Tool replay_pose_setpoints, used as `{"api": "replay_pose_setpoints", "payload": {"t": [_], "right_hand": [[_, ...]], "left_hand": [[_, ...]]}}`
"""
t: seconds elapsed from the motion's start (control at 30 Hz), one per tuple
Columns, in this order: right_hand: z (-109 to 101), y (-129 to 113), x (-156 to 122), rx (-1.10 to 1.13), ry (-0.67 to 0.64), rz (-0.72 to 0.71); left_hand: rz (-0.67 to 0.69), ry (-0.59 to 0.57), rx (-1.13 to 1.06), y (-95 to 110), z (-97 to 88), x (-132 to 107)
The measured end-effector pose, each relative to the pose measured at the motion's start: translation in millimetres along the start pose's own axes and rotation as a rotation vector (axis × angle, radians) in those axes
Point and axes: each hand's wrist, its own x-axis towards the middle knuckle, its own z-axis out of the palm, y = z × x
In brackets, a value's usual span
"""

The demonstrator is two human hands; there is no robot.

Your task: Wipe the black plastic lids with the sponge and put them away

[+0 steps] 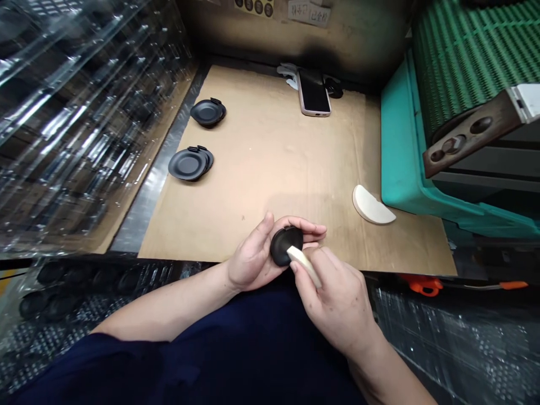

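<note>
1. The left hand (258, 257) cups a black disc (279, 247) near the counter (274, 152) edge.
2. The right hand (337, 298) pinches a white pad (307, 268) over it.
3. The disc seems light, stiff, maybe slippery; hold its rim.

A dark-screened phone (315, 93) lies at the far edge of the cardboard (270, 146), between a whitish object (289, 74) and a small black one (334, 88). Behind hang a yellow label (254, 7) and a pale one (309, 12). At right, a teal bin (400, 135) stands beside a green belt (476, 62) and a bolted bracket (470, 135). Clear plastic trays (84, 112) fill the left; an orange handle (426, 285) shows near the cardboard's near right corner.
</note>
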Motion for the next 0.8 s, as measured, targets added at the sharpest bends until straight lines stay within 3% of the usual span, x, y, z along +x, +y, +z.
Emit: {"api": "replay_pose_setpoints", "payload": {"t": [0.1, 0.2, 0.33, 0.53, 0.8], "right_hand": [[0, -4, -1, 0.148, -0.062, -0.019], [7, -3, 2, 0.227, -0.011, -0.005], [17, -1, 6, 0.195, 0.103, -0.022], [17, 0, 5, 0.140, 0.110, -0.129], [15, 3, 12, 0.121, 0.174, -0.140]], "left_hand": [[0.001, 0.022, 0.035, -1, 0.8, 0], [0.020, 0.010, 0.069, -1, 1.6, -1], [0.037, -0.003, 0.083, -1, 0.8, 0], [0.009, -0.036, 0.083, 0, -0.8, 0], [-0.034, -0.077, 0.078, -1, -0.6, -2]]}}
